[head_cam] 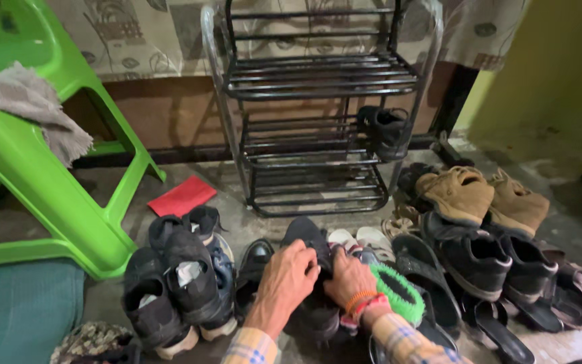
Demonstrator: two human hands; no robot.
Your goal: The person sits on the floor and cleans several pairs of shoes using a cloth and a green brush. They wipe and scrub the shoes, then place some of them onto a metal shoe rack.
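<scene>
Both hands (318, 276) seemingly grip a black shoe (308, 236).

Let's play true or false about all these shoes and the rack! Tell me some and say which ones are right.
1. Both hands, left hand and right hand, are on a black shoe. True.
2. The rack is full of shoes. False: only one black shoe sits on it, on the middle shelf.
3. The chair is green. True.
4. The tan shoes are left of the rack. False: they lie on the floor to its right.
5. A red flat thing lies on the floor near the rack. True.
</scene>
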